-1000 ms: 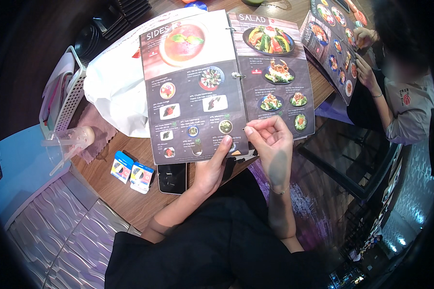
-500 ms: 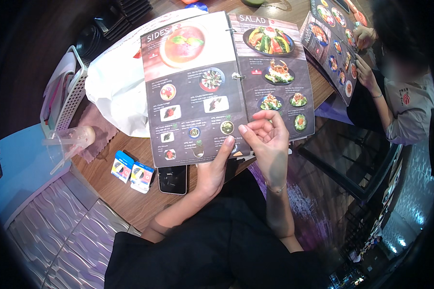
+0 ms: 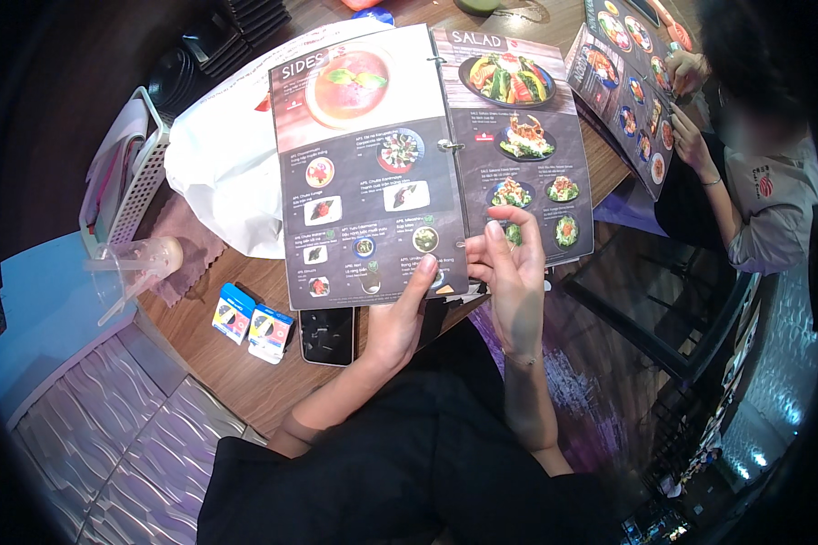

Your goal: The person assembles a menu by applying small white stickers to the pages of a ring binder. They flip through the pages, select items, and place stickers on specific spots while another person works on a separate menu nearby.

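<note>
A ring-bound menu (image 3: pixel 364 159) lies open in front of me, with dish photos on its dark pages. At the bottom edge of its left page, my left hand (image 3: pixel 397 327) grips it, thumb on top and fingers hidden underneath. My right hand (image 3: pixel 518 291) is over the lower part of the right page, beside the ring spine. Its fingers are loosely bent and apart, with nothing visibly held; whether a fingertip touches the page I cannot tell. A dark phone (image 3: pixel 327 334) lies on the table just below the menu's left page.
Two small blue-and-white boxes (image 3: pixel 268 334) stand left of the phone. Farther left are a clear plastic cup (image 3: pixel 132 268), a mauve cloth (image 3: pixel 191 259), a white plastic bag (image 3: pixel 227 173) and a white basket (image 3: pixel 141 173). At right, a person holds another menu (image 3: pixel 623 100).
My right hand has turned and shifted slightly right, its thumb moving off the spine area. The menu's left page has risen slightly, with my left hand still holding it.
</note>
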`<state>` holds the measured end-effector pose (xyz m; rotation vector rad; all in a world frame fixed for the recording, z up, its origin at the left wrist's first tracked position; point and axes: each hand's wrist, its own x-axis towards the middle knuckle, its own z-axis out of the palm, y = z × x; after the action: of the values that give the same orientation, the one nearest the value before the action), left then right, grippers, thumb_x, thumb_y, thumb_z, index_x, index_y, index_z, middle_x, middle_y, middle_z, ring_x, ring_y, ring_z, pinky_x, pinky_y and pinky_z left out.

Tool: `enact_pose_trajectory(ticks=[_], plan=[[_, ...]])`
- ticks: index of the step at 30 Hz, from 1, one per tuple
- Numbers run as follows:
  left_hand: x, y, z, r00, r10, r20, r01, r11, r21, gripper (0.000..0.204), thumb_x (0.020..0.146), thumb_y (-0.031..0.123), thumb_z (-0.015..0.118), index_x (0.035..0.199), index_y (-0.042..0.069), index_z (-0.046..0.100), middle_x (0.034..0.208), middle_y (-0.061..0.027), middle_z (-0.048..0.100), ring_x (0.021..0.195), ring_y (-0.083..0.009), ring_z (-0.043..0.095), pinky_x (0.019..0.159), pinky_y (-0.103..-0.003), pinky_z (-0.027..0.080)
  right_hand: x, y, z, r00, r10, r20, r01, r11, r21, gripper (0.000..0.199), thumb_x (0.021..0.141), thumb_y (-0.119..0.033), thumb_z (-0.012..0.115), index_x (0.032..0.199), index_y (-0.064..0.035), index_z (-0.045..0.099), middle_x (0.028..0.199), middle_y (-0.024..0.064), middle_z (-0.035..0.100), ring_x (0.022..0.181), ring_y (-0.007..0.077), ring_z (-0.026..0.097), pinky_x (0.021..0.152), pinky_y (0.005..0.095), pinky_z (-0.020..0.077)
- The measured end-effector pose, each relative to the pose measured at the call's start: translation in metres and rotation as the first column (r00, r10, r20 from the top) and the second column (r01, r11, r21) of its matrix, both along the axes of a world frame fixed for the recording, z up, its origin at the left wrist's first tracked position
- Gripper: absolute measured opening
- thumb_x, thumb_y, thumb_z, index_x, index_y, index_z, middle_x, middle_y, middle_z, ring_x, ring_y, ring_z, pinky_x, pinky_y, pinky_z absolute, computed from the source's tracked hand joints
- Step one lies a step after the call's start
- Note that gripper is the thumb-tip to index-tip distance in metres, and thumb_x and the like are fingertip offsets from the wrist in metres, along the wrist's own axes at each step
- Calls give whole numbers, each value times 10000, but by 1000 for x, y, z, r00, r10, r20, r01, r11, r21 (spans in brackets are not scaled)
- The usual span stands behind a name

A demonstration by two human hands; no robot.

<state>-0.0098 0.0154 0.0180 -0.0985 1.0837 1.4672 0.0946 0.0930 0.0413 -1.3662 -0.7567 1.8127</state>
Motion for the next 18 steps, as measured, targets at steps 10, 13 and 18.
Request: enact_pose_trajectory(ticks=[10,13,18], plan=[[2,-1,0,998,-32,-52,33,999,13,402,944,130,629,1298,19,474,1208,-61,542,1110,-116,516,979,-295,426,-4,-4,-7,997,38,74,-51,980,192,413,868,71,613,1212,-28,407,835,58,614,751,63,583,670,194,465],[2,-2,-2,997,-40,-72,41,999,12,403,943,133,631,1296,15,475,1209,-62,542,1109,-117,517,978,-294,427,-3,-3,-6,999,25,45,-33,982,185,428,864,79,613,1220,-26,400,834,56,612,757,66,587,672,192,468],[1,-1,0,999,-17,-35,17,1000,2,404,943,135,632,1293,10,473,1214,-68,544,1108,-121,524,977,-294,431,-2,-3,-4,1000,-13,25,12,999,50,321,941,-49,578,1231,-20,444,845,56,618,748,74,594,665,211,485]])
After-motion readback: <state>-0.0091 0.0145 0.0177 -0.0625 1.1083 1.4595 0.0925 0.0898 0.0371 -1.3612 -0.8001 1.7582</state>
